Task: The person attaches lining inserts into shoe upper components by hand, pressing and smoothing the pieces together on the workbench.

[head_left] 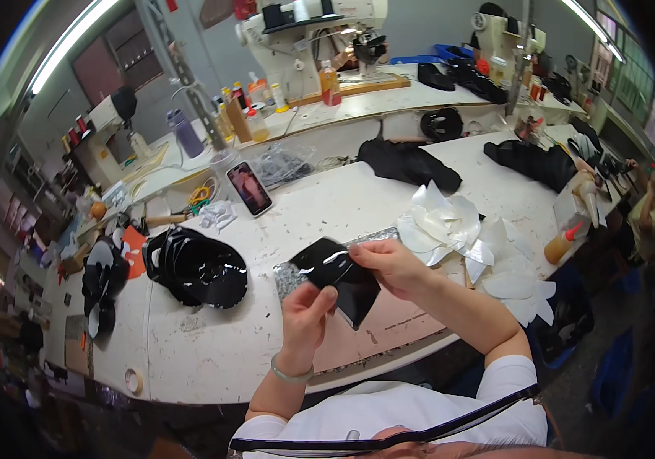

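Glossy black piece (348, 281) with a pointed corner, pinched in left hand (306, 316) and right hand (390, 266) at the centre of the frame. Beneath, a speckled grey slab (287, 280); left of centre, piled shiny black curved pieces (205, 269); right of centre, pearly white petal-shaped cutouts (443, 223) on the bench (190, 352).

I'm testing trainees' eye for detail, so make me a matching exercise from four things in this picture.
1. Thin glossy black piece
2. Phone
3. Tape roll
4. Bracelet

A. near the bench's left front edge
B. around the left wrist
C. held by left hand and right hand
D. tilted up, screen lit

Pairs: 1-C, 2-D, 3-A, 4-B
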`<state>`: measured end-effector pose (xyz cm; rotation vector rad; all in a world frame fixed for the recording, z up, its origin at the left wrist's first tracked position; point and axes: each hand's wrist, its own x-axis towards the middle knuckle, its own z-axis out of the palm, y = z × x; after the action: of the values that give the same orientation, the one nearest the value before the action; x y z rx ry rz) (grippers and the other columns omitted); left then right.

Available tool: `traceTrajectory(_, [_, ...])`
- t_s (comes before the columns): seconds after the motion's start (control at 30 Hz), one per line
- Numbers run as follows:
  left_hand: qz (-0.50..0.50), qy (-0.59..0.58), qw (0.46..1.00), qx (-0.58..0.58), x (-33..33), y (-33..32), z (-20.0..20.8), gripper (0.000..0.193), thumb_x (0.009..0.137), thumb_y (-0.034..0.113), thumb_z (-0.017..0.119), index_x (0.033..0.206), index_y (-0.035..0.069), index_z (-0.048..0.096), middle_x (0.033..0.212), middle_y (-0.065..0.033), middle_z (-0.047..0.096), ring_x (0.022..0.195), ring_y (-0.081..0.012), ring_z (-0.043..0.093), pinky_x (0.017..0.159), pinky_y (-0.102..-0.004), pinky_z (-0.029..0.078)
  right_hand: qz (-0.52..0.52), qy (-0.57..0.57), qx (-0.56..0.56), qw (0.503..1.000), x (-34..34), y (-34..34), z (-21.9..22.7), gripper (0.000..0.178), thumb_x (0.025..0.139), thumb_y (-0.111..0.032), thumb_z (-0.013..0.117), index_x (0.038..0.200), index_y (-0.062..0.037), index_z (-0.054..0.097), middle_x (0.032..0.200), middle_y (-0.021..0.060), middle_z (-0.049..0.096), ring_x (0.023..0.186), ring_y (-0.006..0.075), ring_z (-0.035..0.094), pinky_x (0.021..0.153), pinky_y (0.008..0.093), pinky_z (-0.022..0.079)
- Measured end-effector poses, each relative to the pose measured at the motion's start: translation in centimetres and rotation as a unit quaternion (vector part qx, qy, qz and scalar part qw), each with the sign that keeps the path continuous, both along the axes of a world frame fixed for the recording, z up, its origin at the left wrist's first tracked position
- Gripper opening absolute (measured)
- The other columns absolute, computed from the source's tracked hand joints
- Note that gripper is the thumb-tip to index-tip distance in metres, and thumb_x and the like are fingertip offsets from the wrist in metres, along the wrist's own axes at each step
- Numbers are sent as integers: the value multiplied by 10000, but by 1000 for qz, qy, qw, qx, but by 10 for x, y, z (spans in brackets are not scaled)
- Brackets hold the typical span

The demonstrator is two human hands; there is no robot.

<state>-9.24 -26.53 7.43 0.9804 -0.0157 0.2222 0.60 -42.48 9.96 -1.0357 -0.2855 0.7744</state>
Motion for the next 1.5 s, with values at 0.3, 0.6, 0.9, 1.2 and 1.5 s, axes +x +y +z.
traceTrajectory(0.3, [156,131,973,108,-8,-33,23,163,891,213,641,878,70,565,631,12,550,444,-53,463,393,-174,366,-7,-122,-183,975,9,10,-38,541,892,-538,555,877,-8,664,806,50,625,788,100,550,708,262,454])
traceTrajectory(0.6, [101,87,990,-48,63,-24,-37,193,939,148,559,1077,15,557,1087,-81,602,1074,-218,584,863,-295,481,-385,-461,-492,630,68,-161,-113,246,766,-233,699,942,-61,690,875,119,667,884,298,613,791,384,487])
traceTrajectory(0.9, [15,-244,642,727,177,-139,-69,478,753,-45,529,1225,-74,459,1279,-244,472,1197,-377,461,951,-410,440,-172,-485,-588,624,105,-150,-117,226,786,-309,618,876,-120,704,767,94,665,804,311,640,738,416,520])
traceTrajectory(1.2, [-54,-187,597,779,205,-157,-137,382,830,170,559,1131,-61,521,1146,-191,536,1075,-319,527,859,-402,496,-535,-330,-434,645,152,-255,-174,262,915,-244,523,880,3,603,764,153,639,658,280,650,585,381,507])
traceTrajectory(1.5, [-46,-33,886,460,189,-126,-64,417,878,261,609,1157,-44,552,1142,-187,584,1026,-290,576,815,-403,500,-424,-492,-131,749,9,-193,-9,135,922,-54,540,1016,2,621,997,152,629,802,216,654,683,288,518])
